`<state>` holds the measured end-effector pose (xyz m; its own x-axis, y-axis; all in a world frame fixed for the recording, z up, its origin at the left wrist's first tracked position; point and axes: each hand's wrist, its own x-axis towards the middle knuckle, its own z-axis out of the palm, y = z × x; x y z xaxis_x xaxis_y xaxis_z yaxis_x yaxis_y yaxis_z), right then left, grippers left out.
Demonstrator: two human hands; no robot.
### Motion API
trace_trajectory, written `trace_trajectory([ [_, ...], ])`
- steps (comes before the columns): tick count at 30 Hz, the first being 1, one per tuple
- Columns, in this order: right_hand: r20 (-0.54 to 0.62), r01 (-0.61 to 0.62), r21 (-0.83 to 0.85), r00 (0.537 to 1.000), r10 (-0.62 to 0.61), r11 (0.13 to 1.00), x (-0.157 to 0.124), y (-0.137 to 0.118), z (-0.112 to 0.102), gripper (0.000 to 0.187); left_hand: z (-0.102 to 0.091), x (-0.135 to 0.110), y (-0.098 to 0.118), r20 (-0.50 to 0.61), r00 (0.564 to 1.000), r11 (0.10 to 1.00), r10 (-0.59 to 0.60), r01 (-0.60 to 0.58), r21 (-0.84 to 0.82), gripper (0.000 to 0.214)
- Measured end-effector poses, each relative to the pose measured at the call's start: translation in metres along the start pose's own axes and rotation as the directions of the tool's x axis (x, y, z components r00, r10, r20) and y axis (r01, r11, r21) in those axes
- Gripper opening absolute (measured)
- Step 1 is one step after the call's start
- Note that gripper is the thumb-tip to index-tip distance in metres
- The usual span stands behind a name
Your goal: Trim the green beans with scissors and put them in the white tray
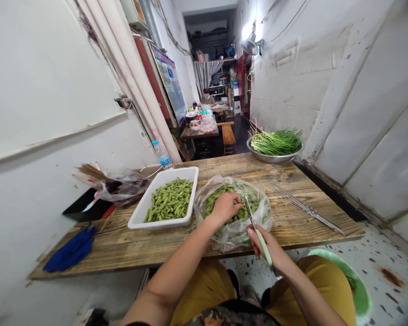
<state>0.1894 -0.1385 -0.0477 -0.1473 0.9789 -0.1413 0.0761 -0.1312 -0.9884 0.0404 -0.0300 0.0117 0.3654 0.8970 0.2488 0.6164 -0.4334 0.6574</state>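
My left hand (227,207) is over the clear plastic bag (240,235) of green edamame pods (224,192). Its fingers are curled together at the pods, and whatever they pinch is too small to make out. In my right hand (270,248) is a pair of scissors (263,246) with pale green handles. The blades point up and away over the bag's right side, near my left fingertips, and look closed or nearly so. Left of the bag stands a white plastic tub (193,190) holding many more pods.
A metal bowl (275,158) of green stalks stands at the table's far right. Thin metal skewers (309,210) lie on the wooden table (285,226). A water bottle (165,158), black tray (85,206) and blue cloth (71,249) are leftward. A green bin (365,294) stands below.
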Motion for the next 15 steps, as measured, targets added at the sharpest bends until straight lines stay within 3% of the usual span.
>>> trace_trajectory([
  [8,-0.004,0.011,-0.051,1.000,-0.011,0.999,-0.001,0.003,-0.001,0.035,0.011,-0.011,-0.001,-0.073,0.995,0.998,0.063,-0.061,0.026,0.011],
  [12,-0.025,-0.008,-0.033,1.000,0.007,0.999,0.000,0.005,-0.002,0.037,0.010,-0.012,0.000,-0.060,0.998,0.999,0.004,-0.006,-0.037,0.010],
  [15,-0.029,-0.038,0.015,0.999,0.038,0.999,0.001,0.006,-0.001,0.037,0.007,-0.013,0.000,-0.042,0.995,0.974,-0.095,0.084,-0.210,0.012],
])
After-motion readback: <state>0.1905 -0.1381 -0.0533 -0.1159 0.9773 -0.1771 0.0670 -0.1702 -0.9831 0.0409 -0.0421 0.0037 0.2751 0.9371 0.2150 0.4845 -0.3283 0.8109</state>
